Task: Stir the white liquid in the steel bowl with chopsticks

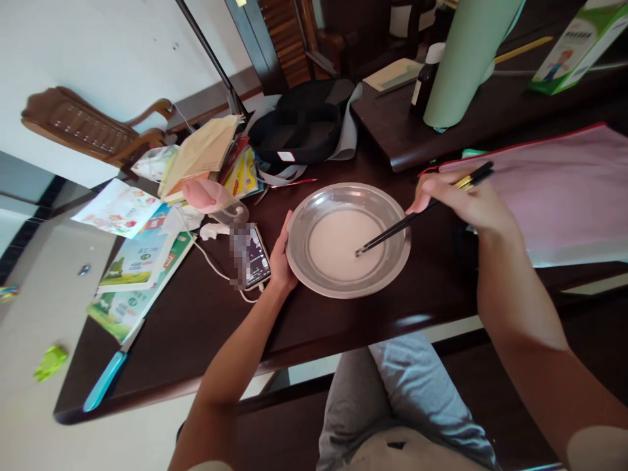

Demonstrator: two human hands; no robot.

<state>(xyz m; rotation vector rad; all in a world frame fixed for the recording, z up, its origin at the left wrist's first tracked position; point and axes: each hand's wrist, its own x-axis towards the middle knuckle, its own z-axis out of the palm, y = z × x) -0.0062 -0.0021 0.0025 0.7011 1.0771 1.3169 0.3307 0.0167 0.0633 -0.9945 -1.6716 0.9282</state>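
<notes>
A shallow metal bowl (387,268) sits on the dark wooden table (206,327), with a pale whitish liquid (338,245) in it. My left hand (280,258) rests against the bowl's left rim, fingers curled along it. My right hand (466,199) is closed on a pair of dark chopsticks (407,224). Their tips dip into the liquid near the bowl's middle.
A phone (252,256) on a white cable lies just left of my left hand. Booklets and papers (140,261) are piled at the left, a black bag (299,127) behind the bowl. A green cylinder (466,59), a dark bottle (426,78) and a pink folder (559,190) are at the right.
</notes>
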